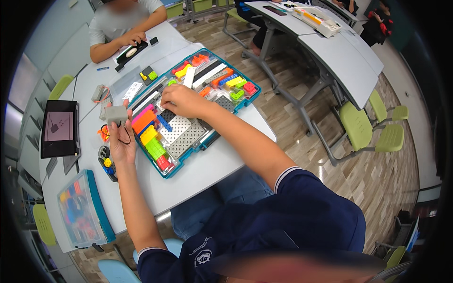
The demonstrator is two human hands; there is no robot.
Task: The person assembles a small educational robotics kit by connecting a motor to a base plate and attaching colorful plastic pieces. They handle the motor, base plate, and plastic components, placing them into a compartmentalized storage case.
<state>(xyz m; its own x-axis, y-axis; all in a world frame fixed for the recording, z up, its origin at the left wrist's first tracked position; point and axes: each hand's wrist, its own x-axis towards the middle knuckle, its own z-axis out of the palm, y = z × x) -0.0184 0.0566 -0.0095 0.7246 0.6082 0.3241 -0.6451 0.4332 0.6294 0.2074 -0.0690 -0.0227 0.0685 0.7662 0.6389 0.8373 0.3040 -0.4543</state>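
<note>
My left hand (123, 147) holds up a small grey box-shaped part (116, 114) with a thin black cable (126, 137) looping down from it. My right hand (184, 101) is over the teal-rimmed building kit case (166, 175), its fingers pinched together above the middle compartments. What they grip, if anything, is hidden. Just below those fingers are a blue beam (164, 123) and a perforated grey plate (186, 140). Along the near left side of the case sit orange, yellow, lime green (155, 149) and red blocks. Coloured pieces and dark strips fill its far side.
A laptop (60, 129) stands at the left. Near it lie a wheeled assembly (107, 162) and grey parts with orange wires (99, 94). A closed clear-lidded case (82, 210) is at the lower left. Across the table, a person (125, 28) handles a black part (130, 54).
</note>
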